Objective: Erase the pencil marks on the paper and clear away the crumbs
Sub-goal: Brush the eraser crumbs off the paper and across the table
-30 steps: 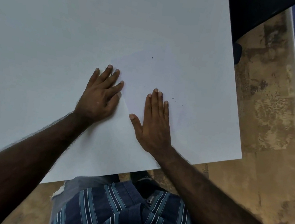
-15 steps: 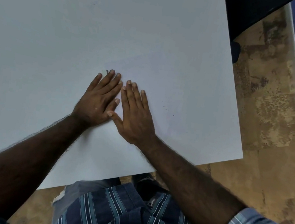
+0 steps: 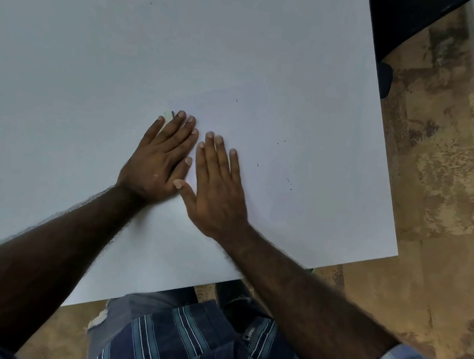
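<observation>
I see my left hand (image 3: pixel 159 159) lying flat with its fingers straight and close together, palm down near the middle of the frame. A small pale eraser (image 3: pixel 167 115) with a dark end peeks out past those fingertips; most of it is hidden, and I cannot tell whether the fingers press on it. My right hand (image 3: pixel 219 189) lies just beside the left, fingers straight and slightly spread, thumb stretched out so its tip touches the left hand's thumb side. Neither hand grips anything.

Both palms rest on a thin white sheet of paper (image 3: pixel 264 141), which sits centre and lower right on the wide white tabletop (image 3: pixel 80 55). The sheet is nearly the same shade as the table, so its edges are faint. I make out no clear pencil lines on it. Tiny dark eraser crumbs (image 3: pixel 288 179) are scattered right of my right hand, with a lone speck higher up.

Below, a blue striped shirt (image 3: pixel 179 348) fills the bottom edge, and mottled brown flooring (image 3: pixel 435 203) runs down the right side.
</observation>
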### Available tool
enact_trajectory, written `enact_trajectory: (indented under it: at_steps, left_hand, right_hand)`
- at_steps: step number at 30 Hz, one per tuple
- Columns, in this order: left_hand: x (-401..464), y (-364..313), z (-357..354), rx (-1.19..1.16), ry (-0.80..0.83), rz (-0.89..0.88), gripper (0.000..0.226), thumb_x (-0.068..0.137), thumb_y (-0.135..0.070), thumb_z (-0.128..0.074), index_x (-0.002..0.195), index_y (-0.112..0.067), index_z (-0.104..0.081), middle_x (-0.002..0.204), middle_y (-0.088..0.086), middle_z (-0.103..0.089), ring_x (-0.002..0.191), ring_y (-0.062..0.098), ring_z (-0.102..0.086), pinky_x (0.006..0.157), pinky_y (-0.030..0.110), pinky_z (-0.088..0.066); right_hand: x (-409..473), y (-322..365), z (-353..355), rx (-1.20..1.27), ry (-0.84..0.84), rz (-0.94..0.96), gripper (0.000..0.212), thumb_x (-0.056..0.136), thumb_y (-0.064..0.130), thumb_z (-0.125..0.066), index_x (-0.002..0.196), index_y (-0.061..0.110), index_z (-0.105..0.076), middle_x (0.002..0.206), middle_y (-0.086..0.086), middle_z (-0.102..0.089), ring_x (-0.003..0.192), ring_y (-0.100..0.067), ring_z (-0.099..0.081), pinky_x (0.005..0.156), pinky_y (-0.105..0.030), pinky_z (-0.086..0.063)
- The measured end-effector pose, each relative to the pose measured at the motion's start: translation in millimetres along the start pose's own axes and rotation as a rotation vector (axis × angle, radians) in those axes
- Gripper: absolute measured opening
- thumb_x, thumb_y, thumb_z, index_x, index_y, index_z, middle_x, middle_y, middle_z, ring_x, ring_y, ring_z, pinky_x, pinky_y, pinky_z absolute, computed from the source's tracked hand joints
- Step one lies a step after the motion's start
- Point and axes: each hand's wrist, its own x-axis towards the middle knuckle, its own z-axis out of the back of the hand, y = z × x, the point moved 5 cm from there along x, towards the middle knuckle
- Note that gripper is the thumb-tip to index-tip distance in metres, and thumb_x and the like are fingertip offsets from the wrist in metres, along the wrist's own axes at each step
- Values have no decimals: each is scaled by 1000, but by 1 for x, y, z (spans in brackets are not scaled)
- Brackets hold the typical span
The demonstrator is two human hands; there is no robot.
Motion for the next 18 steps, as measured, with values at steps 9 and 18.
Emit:
enact_trajectory:
  at_steps: [9,18]
  left_hand:
    - [0,-4,1,-6,-5,27,54,104,-20,-43,155,-2,-42,167,13,-31,158,30,-20,123,60,-23]
    - [0,-3,2,5,1,11,55,104,-21,-43,156,-2,-41,167,14,-31,158,31,-20,123,60,-24]
  right_hand:
    - [-45,-75,24,-91,-26,-429,91,110,65,-28,167,-5,-11,176,-24,0,165,-35,4,131,-58,-12]
    - [-12,-23,4,-78,28,-44,88,110,65,-31,167,0,-18,176,-20,-7,165,-35,-1,130,-59,-13]
